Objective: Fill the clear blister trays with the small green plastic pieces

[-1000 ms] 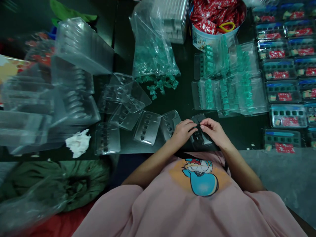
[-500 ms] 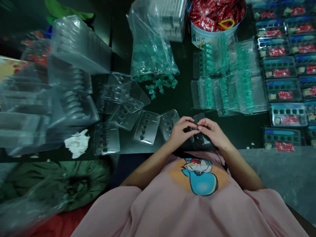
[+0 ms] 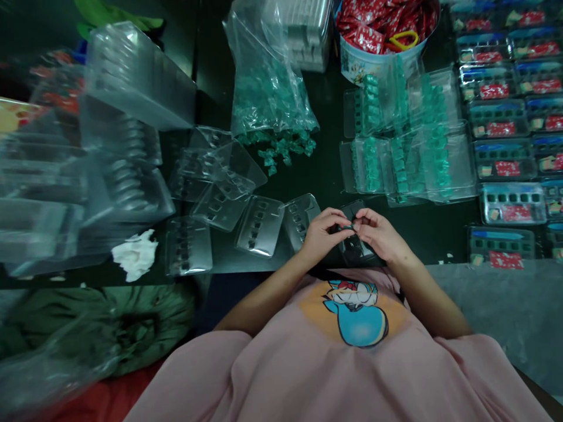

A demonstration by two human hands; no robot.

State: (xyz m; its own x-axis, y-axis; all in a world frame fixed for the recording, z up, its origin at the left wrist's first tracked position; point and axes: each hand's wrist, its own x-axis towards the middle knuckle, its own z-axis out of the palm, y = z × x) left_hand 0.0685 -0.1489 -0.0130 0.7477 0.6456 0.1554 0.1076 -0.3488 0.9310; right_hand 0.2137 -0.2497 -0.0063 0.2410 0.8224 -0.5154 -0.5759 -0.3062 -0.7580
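- In the head view, the left hand [image 3: 322, 235] is placed just right of the lower middle of the frame. Its thumb and forefinger are nearly closed, and a small green piece [image 3: 348, 227] is pinched between them.
- The right hand [image 3: 382, 237] is held just to the right of it, palm side turned inward. Its fingertips are brought close together at the right end of the piece; whether the piece is gripped by them too cannot be told.
- The piece is held over a clear tray [image 3: 359, 249], which is laid on the dark table [image 3: 308, 176] and partly covered by the fingers.
- To the left, an upright-lying tray [image 3: 301, 218], a slanted tray [image 3: 260, 225] and a lower-left tray [image 3: 189, 246] are spread along the near table edge, with overlapping clear trays [image 3: 224, 167] above them.
- In the upper middle, a plastic bag [image 3: 272, 76] is seen, with loose green pieces [image 3: 285, 146] spilled at its mouth.
- Right of centre, trays with green pieces [image 3: 404, 158] are piled, partly overlapping.
- At the upper right, a bucket [image 3: 369, 63] is filled with red packets [image 3: 365, 26], on which yellow handles [image 3: 404, 40] are rested.
- Along the right side, packed trays [image 3: 505, 158] are set out in columns.
- On the left side, stacked clear trays [image 3: 136, 76] are seen, with a crumpled white scrap [image 3: 135, 255] below.
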